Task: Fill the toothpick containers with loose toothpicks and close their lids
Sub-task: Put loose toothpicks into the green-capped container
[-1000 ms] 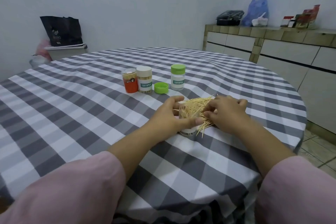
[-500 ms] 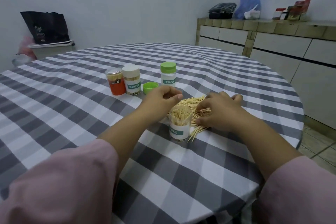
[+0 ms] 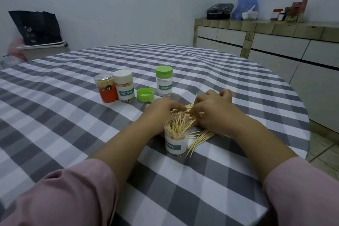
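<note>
The left hand (image 3: 161,110) lies knuckles-up on the desk (image 3: 55,115), its fingers curled down onto the near edge of a pile of loose toothpicks (image 3: 189,113); whether the fingertips actually pinch any sticks I cannot tell, since they are hidden under the hand. The right hand (image 3: 212,110) faces it from the other side of the same pile, fingers bent and gathered over the toothpicks, and appears to pinch a few between thumb and fingers. The two hands nearly meet over the sticks.

Just in front of the hands, nearer the camera, stands an open container (image 3: 176,138), clear plastic with a white and green label. It is upright, lidless, and partly filled with toothpicks that stick out above its rim at loose angles. More scattered toothpicks (image 3: 200,138) lie flat on the cloth just right of it, under the right wrist.

Beyond the left hand a loose green lid (image 3: 145,94) rests on the desk. Behind that lid stands a green-capped container (image 3: 164,81), closed and upright. Left of the lid, a white-capped container (image 3: 124,86) full of toothpicks stands touching or just beside an orange-labelled container (image 3: 106,87) with a clear top.

The desk is round, under a grey and white checked cloth. Pink sleeves (image 3: 69,194) cover both forearms. A tiled counter (image 3: 266,25) with bags runs along the right wall.
</note>
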